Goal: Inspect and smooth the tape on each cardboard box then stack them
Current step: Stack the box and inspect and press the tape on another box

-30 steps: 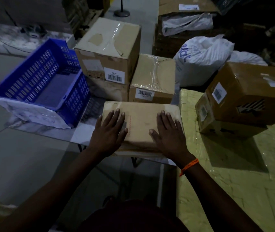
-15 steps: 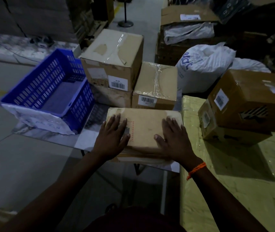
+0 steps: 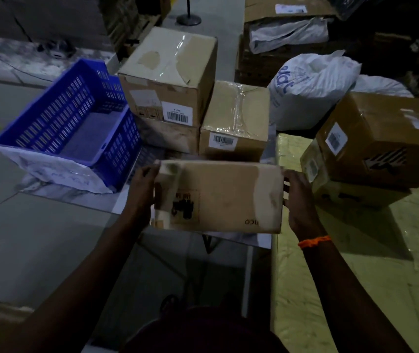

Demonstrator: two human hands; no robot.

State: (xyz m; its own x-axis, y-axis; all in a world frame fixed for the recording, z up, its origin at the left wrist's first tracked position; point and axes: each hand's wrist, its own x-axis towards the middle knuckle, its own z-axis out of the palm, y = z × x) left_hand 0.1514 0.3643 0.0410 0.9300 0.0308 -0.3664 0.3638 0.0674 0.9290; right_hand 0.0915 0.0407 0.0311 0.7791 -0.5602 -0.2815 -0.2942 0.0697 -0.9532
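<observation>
The cardboard box [image 3: 223, 197] at centre frame is tan, with paler tape patches and a black printed mark. At the left, a basket [image 3: 70, 128] is bright blue with a slotted pattern. A white sack [image 3: 312, 85], upper right, carries blue lettering. The wristband [image 3: 311, 242] is orange, and the surface [image 3: 356, 276] at lower right is yellowish.

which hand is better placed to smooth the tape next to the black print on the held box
Left, probably. The left hand grips the box at the end beside the tape strip; the right hand holds the far end.

The patterned table [image 3: 76, 197] carries a blue crate [image 3: 76, 128] and taped cardboard boxes [image 3: 233, 115].
</observation>
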